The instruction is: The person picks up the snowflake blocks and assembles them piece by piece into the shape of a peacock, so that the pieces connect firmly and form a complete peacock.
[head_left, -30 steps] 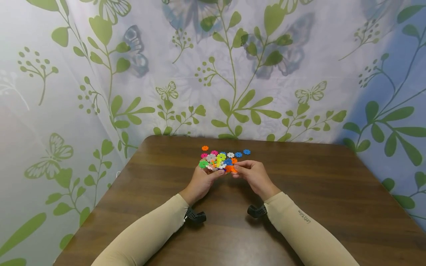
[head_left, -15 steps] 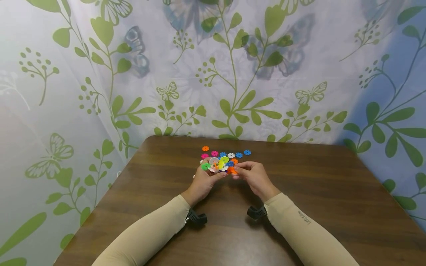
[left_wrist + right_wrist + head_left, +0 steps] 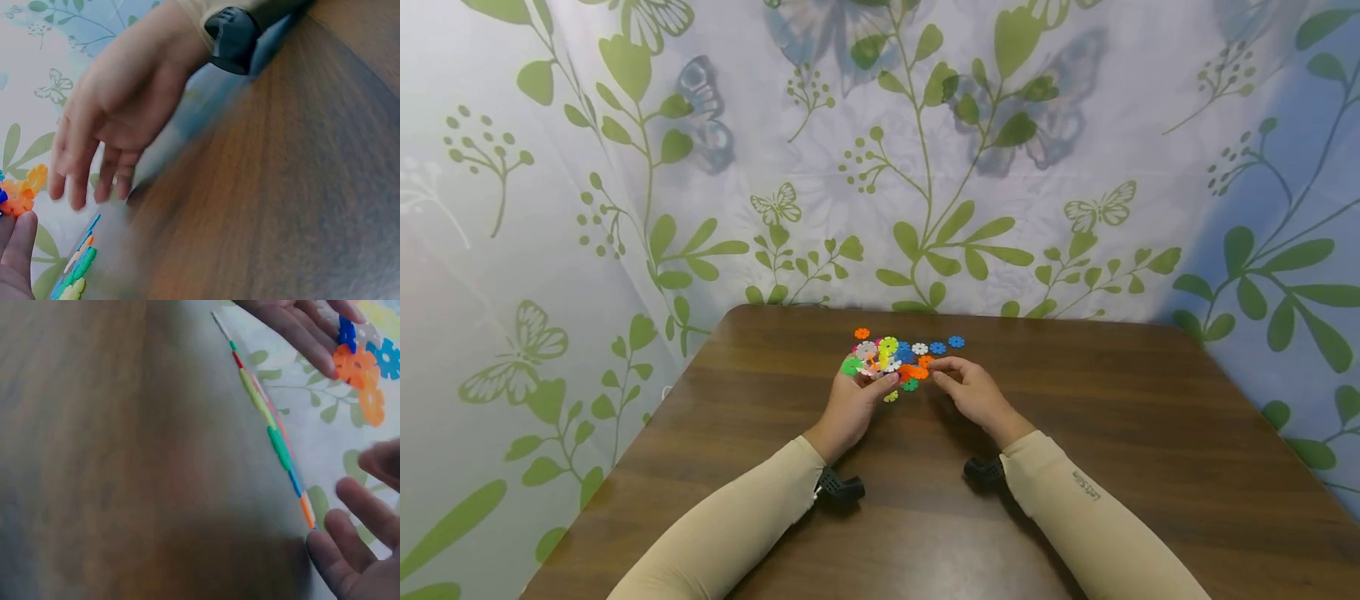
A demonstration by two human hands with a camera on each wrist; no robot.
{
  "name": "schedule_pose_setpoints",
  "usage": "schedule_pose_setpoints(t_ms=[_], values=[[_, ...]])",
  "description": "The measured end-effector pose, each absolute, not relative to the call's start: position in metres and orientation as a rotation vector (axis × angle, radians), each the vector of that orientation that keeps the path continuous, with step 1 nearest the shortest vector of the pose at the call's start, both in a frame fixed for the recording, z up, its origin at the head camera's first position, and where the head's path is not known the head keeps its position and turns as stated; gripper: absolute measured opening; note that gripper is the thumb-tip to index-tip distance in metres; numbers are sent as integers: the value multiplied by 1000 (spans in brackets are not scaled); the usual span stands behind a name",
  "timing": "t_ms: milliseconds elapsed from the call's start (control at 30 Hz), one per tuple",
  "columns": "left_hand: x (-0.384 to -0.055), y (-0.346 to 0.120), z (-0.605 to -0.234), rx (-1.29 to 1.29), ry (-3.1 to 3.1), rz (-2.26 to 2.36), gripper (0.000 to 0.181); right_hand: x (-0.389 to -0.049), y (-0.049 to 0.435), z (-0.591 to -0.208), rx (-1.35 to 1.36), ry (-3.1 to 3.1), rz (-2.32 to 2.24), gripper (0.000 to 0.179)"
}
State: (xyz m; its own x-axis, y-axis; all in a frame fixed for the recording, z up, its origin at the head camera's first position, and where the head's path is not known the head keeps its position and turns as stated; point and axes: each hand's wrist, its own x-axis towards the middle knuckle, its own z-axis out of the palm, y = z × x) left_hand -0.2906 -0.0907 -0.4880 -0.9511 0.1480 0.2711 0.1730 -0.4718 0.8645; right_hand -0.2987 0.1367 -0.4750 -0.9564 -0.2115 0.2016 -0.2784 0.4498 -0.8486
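My left hand (image 3: pixel 848 410) holds a cluster of interlocking plastic discs (image 3: pixel 888 346), notched like flowers, above the table. The cluster joins yellow, white, green, blue and orange pieces. An orange disc (image 3: pixel 356 365) and a dark blue disc (image 3: pixel 347 334) stick out of it by the left fingers in the right wrist view. My right hand (image 3: pixel 979 402) is just right of the cluster, apart from it, fingers loosely bent with nothing between them. In the left wrist view the right hand (image 3: pixel 125 112) hangs with its fingers apart. The palm side of the left hand is mostly hidden.
Loose discs lie on the brown wooden table (image 3: pixel 1075 400) beyond and below the cluster: an orange disc (image 3: pixel 862 333), a white disc (image 3: pixel 920 349), a blue disc (image 3: pixel 957 342), a green disc (image 3: pixel 910 385) and a yellow disc (image 3: pixel 891 397). A patterned cloth (image 3: pixel 820 150) hangs behind.
My right fingers have let go of the orange piece on the cluster and drawn slightly right. The left hand has shifted the cluster a little left and up, uncovering green and yellow discs on the table.
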Motion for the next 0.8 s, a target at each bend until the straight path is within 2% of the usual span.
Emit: schedule_pose_setpoints(t_ms=[133, 233, 400, 600, 667, 800], values=[[-291, -93, -486, -425, -1569, -2685, 21, -300, 139, -482, 754, -2762, 1186, 37], [-291, -94, -485, -394, -1561, -2703, 17, -298, 137, -484, 952, -2858, 989, 45], [-290, -94, -485, -394, -1514, -2722, 30, -294, 134, -482, 1096, -2901, 752, 43], [-289, -92, -485, -358, -1497, -2740, 33, -293, 133, -482, 1045, -2705, 843, 20], [-289, -92, -485, -358, -1500, -2748, 34, -293, 134, -482, 1023, -2672, 866, 17], [-289, -91, -486, -382, -1539, -2737, 50, -292, 135, -483, 978, -2689, 844, 15]])
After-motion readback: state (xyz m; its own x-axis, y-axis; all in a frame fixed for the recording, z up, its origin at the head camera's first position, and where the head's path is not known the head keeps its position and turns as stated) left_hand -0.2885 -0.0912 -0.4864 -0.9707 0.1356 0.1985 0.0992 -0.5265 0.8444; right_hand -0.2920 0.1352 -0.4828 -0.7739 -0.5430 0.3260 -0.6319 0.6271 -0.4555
